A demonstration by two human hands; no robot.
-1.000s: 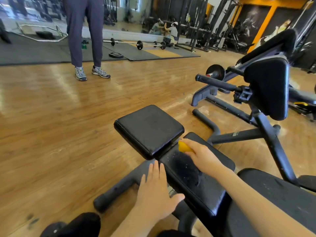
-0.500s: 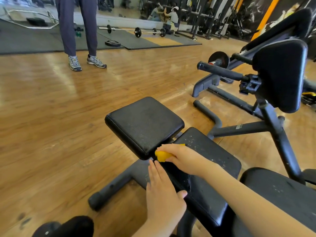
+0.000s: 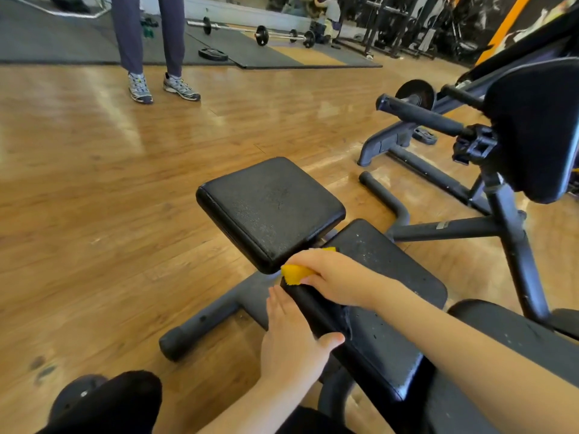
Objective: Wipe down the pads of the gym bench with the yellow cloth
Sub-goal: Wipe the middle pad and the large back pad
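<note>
The gym bench has a square black seat pad [image 3: 269,208] ahead and a long, dusty black pad [image 3: 385,274] running toward me. My right hand [image 3: 335,277] grips the yellow cloth [image 3: 294,273] and holds it against the far left corner of the long pad, just below the edge of the seat pad. Only a corner of the cloth shows past my fingers. My left hand [image 3: 294,336] lies against the long pad's left side, fingers straight along it and thumb hooked over the top edge.
Another machine with a black pad [image 3: 535,130] and black steel frame [image 3: 501,233] stands to the right. A person [image 3: 147,42] in grey trousers stands on the wooden floor at the back left. A barbell [image 3: 260,32] and a weight plate [image 3: 213,53] lie on mats beyond.
My right hand has slid the cloth leftward along the long pad's far end to its left corner. My left hand has moved up against the pad's side. The camera has tilted down.
</note>
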